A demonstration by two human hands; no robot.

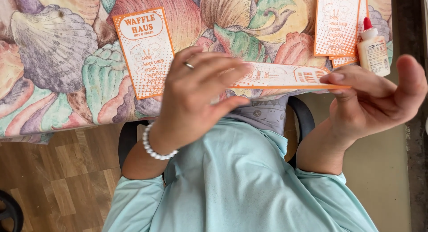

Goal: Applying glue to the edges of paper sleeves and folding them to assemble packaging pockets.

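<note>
Spread across the top of the view: a table under a seashell-print tablecloth (53, 49) in muted pinks, greens and greys. Below it, a light blue shirt (232, 183) filling the lower middle, with wood-plank floor (58, 178) to the left and the dark arms of a chair (127, 138) showing at either side of the lap. Above the lap, at the table's near edge, the left hand (191, 98), back to the camera, fingers flattened along one end of an orange-and-white printed card (285, 76) with the thumb tucked beneath. At the other end, the right hand (374, 98), pinching the card's corner narrowly between fingertip and thumb, remaining fingers fanned loose. Card held almost edge-on, level, in the air between both hands and just off the cloth. Likely mid-handling, judging by the pose: lined up or checked along its edge, not yet set down. Flat on the cloth to the left, a matching card (145, 51); at upper right, a small stack of cards (336, 22) overlapping one another. Just beside that stack, a white glue bottle (373, 49) with a red cap, closed, well within the right hand's reach. For any next move, keep both pinches even so the thin card stays unbent, and free one hand before reaching for anything. Smallest: a white bead bracelet (154, 149) on the left wrist and a ring (189, 65) on a left finger.
</note>
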